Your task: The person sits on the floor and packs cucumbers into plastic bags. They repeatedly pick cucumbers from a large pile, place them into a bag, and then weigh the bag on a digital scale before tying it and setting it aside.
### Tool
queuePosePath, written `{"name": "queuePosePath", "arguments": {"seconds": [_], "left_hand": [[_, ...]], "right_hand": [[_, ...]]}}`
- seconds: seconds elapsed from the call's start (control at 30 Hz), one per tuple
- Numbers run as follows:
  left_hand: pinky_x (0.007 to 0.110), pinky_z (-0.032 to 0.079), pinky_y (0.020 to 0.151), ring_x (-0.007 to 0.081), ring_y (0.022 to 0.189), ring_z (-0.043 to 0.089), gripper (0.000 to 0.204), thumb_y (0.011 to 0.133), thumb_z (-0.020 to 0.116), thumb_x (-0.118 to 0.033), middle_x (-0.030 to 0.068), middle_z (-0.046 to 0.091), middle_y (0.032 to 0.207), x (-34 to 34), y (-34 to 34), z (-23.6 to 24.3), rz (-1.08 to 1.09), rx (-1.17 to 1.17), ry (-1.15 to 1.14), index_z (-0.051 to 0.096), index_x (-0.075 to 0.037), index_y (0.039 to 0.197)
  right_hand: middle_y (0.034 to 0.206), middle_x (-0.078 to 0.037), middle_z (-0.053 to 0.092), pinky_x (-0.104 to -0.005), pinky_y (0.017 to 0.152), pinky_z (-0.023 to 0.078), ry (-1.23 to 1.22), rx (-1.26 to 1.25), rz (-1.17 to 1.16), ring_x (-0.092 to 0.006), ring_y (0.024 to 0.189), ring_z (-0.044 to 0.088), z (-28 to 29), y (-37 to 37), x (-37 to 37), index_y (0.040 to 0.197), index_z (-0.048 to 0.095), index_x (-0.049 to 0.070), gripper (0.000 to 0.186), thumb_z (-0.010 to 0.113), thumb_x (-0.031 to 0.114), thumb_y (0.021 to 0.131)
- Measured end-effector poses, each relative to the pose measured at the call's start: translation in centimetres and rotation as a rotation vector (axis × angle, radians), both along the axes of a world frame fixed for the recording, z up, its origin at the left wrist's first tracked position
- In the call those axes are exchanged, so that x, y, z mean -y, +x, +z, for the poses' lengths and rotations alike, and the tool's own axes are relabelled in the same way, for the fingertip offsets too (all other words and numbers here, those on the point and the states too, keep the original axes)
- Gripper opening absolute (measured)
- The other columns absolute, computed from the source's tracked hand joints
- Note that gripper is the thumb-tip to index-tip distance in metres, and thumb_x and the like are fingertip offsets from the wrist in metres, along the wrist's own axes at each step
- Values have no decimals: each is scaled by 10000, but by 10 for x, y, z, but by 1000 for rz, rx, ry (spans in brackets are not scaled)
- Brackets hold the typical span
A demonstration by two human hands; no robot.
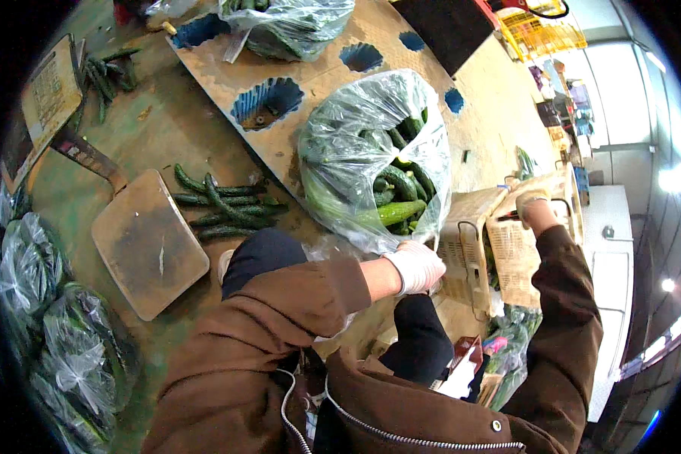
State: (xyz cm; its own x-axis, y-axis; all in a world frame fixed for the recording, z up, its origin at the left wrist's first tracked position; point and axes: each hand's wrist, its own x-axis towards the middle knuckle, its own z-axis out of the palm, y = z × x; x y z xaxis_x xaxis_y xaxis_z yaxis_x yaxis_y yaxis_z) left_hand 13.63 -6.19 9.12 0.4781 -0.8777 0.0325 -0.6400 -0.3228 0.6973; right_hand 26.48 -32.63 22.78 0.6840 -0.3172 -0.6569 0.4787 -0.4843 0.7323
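My left hand, in a white glove, is closed at the near edge of a clear plastic bag; its fingers seem to pinch the bag's rim. The bag stands open on a brown board, with several cucumbers inside. Out to the right, my gloved right hand is curled at the top of a beige plastic crate. A small dark, reddish item shows beside its fingers, too small to name.
The brown board has blue-lined holes and carries another filled bag. Loose cucumbers lie left of it, beside a platform scale. Several filled bags sit at the lower left. Yellow crates stand far off.
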Motion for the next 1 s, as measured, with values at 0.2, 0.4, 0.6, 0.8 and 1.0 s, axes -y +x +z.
{"name": "queuePosePath", "arguments": {"seconds": [0.2, 0.4, 0.6, 0.8, 1.0], "left_hand": [[561, 338, 921, 293, 1151, 516, 322, 878, 469, -279, 122, 614, 1158, -1, 7, -6, 355, 379, -12, 589, -127, 1136], [441, 437, 785, 306, 906, 592, 193, 776, 546, -228, 153, 609, 972, -16, 93, -8, 788, 253, 9, 601, -101, 912], [460, 375, 951, 285, 1209, 437, 473, 816, 562, -312, 126, 523, 1251, -7, 142, -65, 961, 135, 98, 502, -74, 1220], [458, 387, 888, 274, 1131, 494, 280, 795, 593, -343, 92, 642, 1063, 2, 152, -57, 854, 42, 234, 679, -133, 960], [442, 435, 813, 289, 1006, 553, 245, 784, 595, -350, 86, 671, 934, -2, 149, -36, 763, 36, 98, 694, -141, 865]], "right_hand": [[718, -121, 638, -345, 568, 503, 583, 404, -430, -219, 637, 632, -11, -26, -73, 954, 611, 21, 362, 657, 323, 761], [779, -134, 642, -344, 582, 493, 710, 458, -362, -225, 631, 629, -9, -7, -97, 1065, 572, 65, 343, 591, 253, 779], [853, -110, 659, -349, 620, 494, 756, 377, -241, -239, 688, 637, 6, 10, -114, 1123, 600, 129, 348, 554, 237, 795], [961, -125, 662, -384, 724, 496, 862, 407, -200, -286, 834, 640, -27, 38, -105, 1215, 559, 187, 406, 532, 308, 829], [1047, -131, 646, -405, 812, 481, 836, 429, 2, -315, 960, 614, -70, 78, -116, 1194, 575, 219, 377, 518, 360, 849]]}}
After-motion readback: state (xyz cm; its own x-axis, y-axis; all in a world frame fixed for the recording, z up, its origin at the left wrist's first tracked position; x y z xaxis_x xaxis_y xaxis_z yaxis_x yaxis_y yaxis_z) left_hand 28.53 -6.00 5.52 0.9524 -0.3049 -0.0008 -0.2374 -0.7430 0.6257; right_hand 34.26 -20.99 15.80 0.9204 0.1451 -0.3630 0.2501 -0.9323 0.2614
